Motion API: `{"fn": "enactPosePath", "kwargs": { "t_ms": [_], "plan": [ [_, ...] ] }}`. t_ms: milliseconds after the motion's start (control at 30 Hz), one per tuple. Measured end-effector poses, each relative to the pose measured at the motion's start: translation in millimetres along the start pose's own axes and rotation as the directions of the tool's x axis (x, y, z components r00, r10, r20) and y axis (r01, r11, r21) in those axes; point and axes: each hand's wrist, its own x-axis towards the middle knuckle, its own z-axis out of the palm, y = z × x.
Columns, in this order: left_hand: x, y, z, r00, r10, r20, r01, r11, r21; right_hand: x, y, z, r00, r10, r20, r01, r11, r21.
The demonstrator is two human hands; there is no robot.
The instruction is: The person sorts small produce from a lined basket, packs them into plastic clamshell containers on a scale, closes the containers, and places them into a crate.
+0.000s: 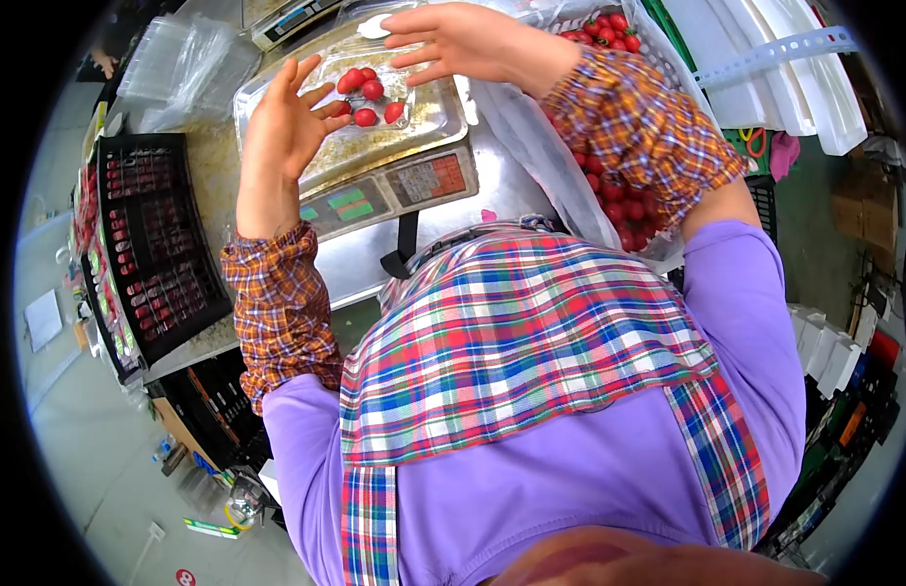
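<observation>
Several red cherry tomatoes (pixel 372 90) lie in a clear plastic container, which rests on the metal plate of a weighing scale (pixel 429 186). At the left side of the tomatoes, my left hand (pixel 285 127) is open, its fingers spread and holding nothing. My right hand (pixel 468 41) reaches in over the far right part of the plate, also open and empty, with fingers apart. Close to its fingertips is a small white round piece (pixel 373 26). A plastic-lined crate (pixel 531 132) full of red tomatoes (pixel 624 210) is partly hidden under my right forearm.
Stacked clear plastic containers (pixel 185 73) stand at the far left. Nearer, a black crate (pixel 165 244) holds rows of packed red fruit. Part of another scale (pixel 292 21) shows at the top. White foam boxes (pixel 795 73) are at the far right.
</observation>
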Motion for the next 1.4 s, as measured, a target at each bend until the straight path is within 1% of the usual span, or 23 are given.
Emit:
{"fn": "enactPosePath", "kwargs": {
  "t_ms": [67,100,167,233,333,433,533,567,633,667,700,767,800,833,867,900,933,967,1033,1100,1167,1300,1400],
  "plan": [
    [-0.1,0.3,1.6,0.997,0.08,-0.01,-0.08,0.997,0.005,-24.5,-12.4,-21.5,0.998,0.008,-0.057,-0.004,0.998,0.056],
    [-2.1,-0.4,8.4,0.991,0.131,-0.009,-0.13,0.991,0.039,-54.0,-37.9,-24.3,0.996,0.093,0.008,-0.093,0.974,0.205],
    [-5.9,3.1,20.5,0.973,0.229,0.003,-0.228,0.968,0.104,-81.0,-42.6,-55.5,0.986,0.058,-0.159,-0.051,0.998,0.045],
    [-2.6,4.9,29.0,0.974,0.223,0.029,-0.225,0.967,0.121,-113.6,-47.3,-94.5,0.987,0.004,-0.158,-0.005,1.0,-0.006],
    [5.7,1.0,53.8,0.963,0.243,0.117,-0.264,0.939,0.221,-162.4,-49.2,-124.9,0.946,-0.042,-0.321,0.069,0.995,0.073],
    [14.3,-9.9,95.1,0.962,0.174,0.211,-0.249,0.875,0.416,-192.4,-31.8,-163.1,0.875,-0.102,-0.474,0.127,0.992,0.02],
    [23.4,-31.1,144.5,0.897,0.033,0.441,-0.304,0.771,0.56,-205.4,-10.5,-188.0,0.784,-0.142,-0.604,0.204,0.978,0.034],
    [23.7,-38.0,161.8,0.873,-0.034,0.486,-0.313,0.726,0.613,-208.0,-8.2,-187.3,0.766,-0.149,-0.626,0.207,0.978,0.02],
    [39.9,-62.8,184.7,0.795,-0.067,0.603,-0.485,0.527,0.698,-205.6,-5.6,-177.3,0.73,-0.162,-0.664,0.212,0.977,-0.005],
    [47.8,-76.0,194.6,0.732,-0.039,0.68,-0.629,0.346,0.696,-201.9,6.2,-181.7,0.733,-0.195,-0.651,0.271,0.962,0.016],
    [50.9,-87.3,206.0,0.741,-0.081,0.667,-0.638,0.223,0.737,-201.0,7.3,-178.5,0.72,-0.156,-0.676,0.162,0.985,-0.055],
    [60.5,-117.2,217.6,0.65,-0.08,0.756,-0.756,0.035,0.654,-208.2,2.0,-171.8,0.803,-0.131,-0.581,0.048,0.987,-0.156],
    [62.0,-129.0,221.5,0.542,-0.09,0.835,-0.839,-0.011,0.544,-205.4,1.3,-161.2,0.781,-0.271,-0.563,0.127,0.951,-0.282],
    [63.2,-138.5,225.3,0.425,-0.105,0.899,-0.905,-0.052,0.421,-207.6,4.2,-161.6,0.809,-0.294,-0.509,0.104,0.924,-0.369],
    [59.3,-147.3,224.6,0.461,-0.185,0.868,-0.887,-0.114,0.447,-210.4,6.8,-162.7,0.837,-0.31,-0.45,0.085,0.887,-0.454],
    [55.5,-154.0,226.7,0.502,-0.192,0.843,-0.865,-0.133,0.485,-213.6,8.4,-163.5,0.864,-0.32,-0.388,0.07,0.84,-0.537],
    [55.9,-154.2,226.1,0.508,-0.191,0.84,-0.861,-0.153,0.486,-217.0,9.0,-162.7,0.913,-0.199,-0.356,-0.044,0.819,-0.572],
    [55.7,-151.6,224.5,0.515,-0.19,0.836,-0.856,-0.174,0.487,-220.2,14.6,-162.3,0.92,-0.3,-0.253,0.003,0.65,-0.76],
    [57.9,-147.5,218.1,0.487,-0.166,0.857,-0.873,-0.13,0.471,-226.2,18.8,-149.0,0.959,-0.068,-0.275,-0.202,0.516,-0.832],
    [60.8,-144.5,213.4,0.498,-0.144,0.855,-0.867,-0.079,0.492,-227.4,38.4,-138.2,0.975,-0.103,-0.199,-0.154,0.334,-0.93],
    [64.7,-139.8,212.8,0.543,-0.127,0.83,-0.838,-0.019,0.545,-229.4,56.2,-126.1,0.979,-0.198,-0.049,-0.051,-0.004,-0.999],
    [68.6,-124.9,208.2,0.599,-0.191,0.777,-0.786,0.045,0.617,-219.3,54.3,-123.0,0.995,-0.094,-0.041,-0.042,-0.005,-0.999],
    [62.3,-113.5,208.5,0.681,-0.129,0.721,-0.716,0.09,0.692,-219.7,44.1,-139.1,0.95,-0.287,-0.12,-0.033,0.29,-0.957]
  ]
}}
